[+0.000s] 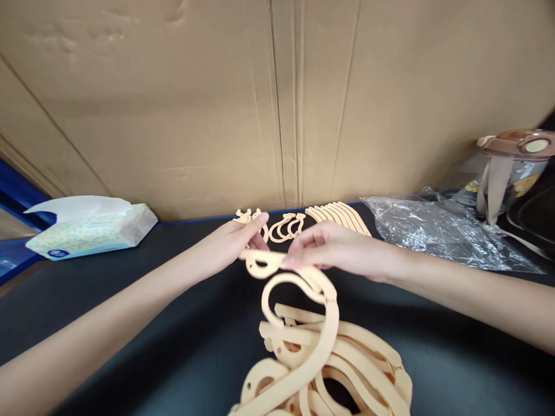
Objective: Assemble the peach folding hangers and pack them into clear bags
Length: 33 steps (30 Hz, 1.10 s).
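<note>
A beige plastic folding clothes hanger [332, 323] with a curved hook is raised in front of me, over a pile of similar hangers [368, 346]. My right hand [329, 245] pinches its upper part between thumb and fingers. At the hanger's left end, close to a rounded piece with a slot, is my left hand [243, 237]; its fingers curl around that end, partly hidden, and its thumb points up. Just beyond my hands lie loose beige hook pieces [284, 228], smaller beige pieces [243, 216] and a row of curved hanger arms [340, 215].
A tissue pack [93, 231] lies at the left of the black table surface [173, 358]. On the right are a crumpled clear plastic bag [433, 237] and a bottle with a strap [515, 167]. A cardboard wall [195, 104] closes off the back.
</note>
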Motion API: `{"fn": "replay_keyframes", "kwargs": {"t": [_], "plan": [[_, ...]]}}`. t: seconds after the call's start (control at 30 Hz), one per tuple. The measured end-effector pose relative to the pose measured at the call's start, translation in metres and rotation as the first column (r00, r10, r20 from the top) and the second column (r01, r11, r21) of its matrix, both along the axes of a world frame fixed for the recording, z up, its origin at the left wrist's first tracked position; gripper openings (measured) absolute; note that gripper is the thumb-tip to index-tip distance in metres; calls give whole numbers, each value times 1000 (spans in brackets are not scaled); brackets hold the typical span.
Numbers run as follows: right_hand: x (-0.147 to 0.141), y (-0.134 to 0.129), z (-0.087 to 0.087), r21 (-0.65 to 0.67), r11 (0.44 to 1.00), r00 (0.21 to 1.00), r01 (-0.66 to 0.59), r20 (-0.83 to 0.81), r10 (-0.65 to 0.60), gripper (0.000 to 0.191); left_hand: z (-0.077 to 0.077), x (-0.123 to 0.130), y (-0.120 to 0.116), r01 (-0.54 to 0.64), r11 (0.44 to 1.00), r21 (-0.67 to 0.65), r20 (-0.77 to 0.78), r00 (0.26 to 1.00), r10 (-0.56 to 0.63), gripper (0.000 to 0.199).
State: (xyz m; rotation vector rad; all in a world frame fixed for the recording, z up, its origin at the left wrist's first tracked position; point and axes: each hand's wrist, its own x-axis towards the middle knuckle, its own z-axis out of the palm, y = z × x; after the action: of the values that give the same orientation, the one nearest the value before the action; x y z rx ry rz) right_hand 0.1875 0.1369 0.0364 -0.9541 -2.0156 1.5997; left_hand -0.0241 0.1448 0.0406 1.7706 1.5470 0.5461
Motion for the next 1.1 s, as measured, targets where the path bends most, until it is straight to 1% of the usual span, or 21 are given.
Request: {"fn": "replay_keyframes", "kwargs": {"t": [0.07, 0.1, 0.17, 0.23, 0.27, 0.3, 0.33, 0.37, 0.4, 0.43, 0.47, 0.5, 0.57, 0.63, 0.7, 0.77, 0.83, 0.9, 0.93, 1.0, 1.1], "plan": [[1, 11, 1, 2, 990, 984, 143, -104, -142, 24, 2, 7, 5, 48, 989, -138, 245, 969, -13, 68], [2, 17, 1, 8, 979, 970, 202, -143, -198, 24, 4, 11, 7, 84, 983, -161, 362, 932, -20, 65], [6, 29, 2, 64, 958, 948, 278, -179, -263, 24, 5, 19, 14, 110, 988, -104, 512, 858, -41, 47], [12, 39, 2, 233, 916, 943, 325, -153, -296, 23, 4, 27, 20, 75, 997, 2, 545, 836, -64, 28], [15, 44, 3, 373, 862, 939, 342, -104, -328, 21, 4, 31, 22, 60, 997, 46, 541, 837, -75, 23], [19, 48, 3, 537, 773, 924, 340, -37, -380, 19, 3, 35, 24, 47, 996, 77, 533, 842, -81, 21], [23, 51, 4, 699, 651, 893, 296, 38, -448, 18, 2, 39, 26, 36, 994, 100, 525, 847, -83, 22], [26, 54, 5, 829, 521, 851, 202, 114, -512, 19, 2, 43, 27, 35, 993, 115, 513, 854, -90, 23], [29, 55, 6, 907, 412, 809, 82, 180, -559, 21, 2, 46, 28, 45, 991, 123, 498, 861, -101, 25], [32, 56, 7, 943, 333, 777, -29, 231, -586, 23, 3, 49, 29, 65, 990, 124, 481, 869, -117, 25], [33, 56, 7, 953, 281, 754, -112, 265, -600, 26, 3, 52, 30, 91, 988, 122, 463, 876, -137, 26], [34, 55, 7, 952, 252, 738, -172, 294, -607, 29, 3, 54, 30, 115, 986, 119, 440, 884, -157, 26], [33, 54, 6, 941, 234, 698, -245, 339, -631, 29, 3, 59, 30, 136, 982, 129, 378, 909, -175, 28], [30, 54, 4, 928, 243, 672, -284, 373, -640, 23, 1, 63, 27, 106, 980, 170, 302, 941, -154, 31], [29, 57, 3, 921, 308, 722, -238, 380, -578, 20, -3, 69, 19, 50, 972, 231, 239, 965, -106, 31], [32, 62, 4, 896, 436, 829, -91, 310, -465, 28, -7, 73, 9, 4, 950, 313, 157, 986, -56, 30], [39, 66, 8, 792, 604, 913, 95, 172, -370, 36, -9, 72, 3, 13, 913, 409, -29, 1000, -1, 30], [48, 69, 15, 621, 747, 945, 236, 33, -326, 35, -6, 61, 5, 43, 899, 435, -213, 975, 56, 34], [52, 69, 19, 537, 796, 948, 279, -21, -318, 33, -4, 51, 10, 21, 907, 421, -232, 969, 86, 38], [56, 68, 28, 412, 843, 937, 347, -117, -328, 30, 1, 26, 23, -49, 916, 399, -251, 955, 160, 46], [56, 65, 40, 330, 828, 889, 452, -248, -386, 26, 3, -12, 42, -159, 915, 370, -287, 918, 275, 48]]}}
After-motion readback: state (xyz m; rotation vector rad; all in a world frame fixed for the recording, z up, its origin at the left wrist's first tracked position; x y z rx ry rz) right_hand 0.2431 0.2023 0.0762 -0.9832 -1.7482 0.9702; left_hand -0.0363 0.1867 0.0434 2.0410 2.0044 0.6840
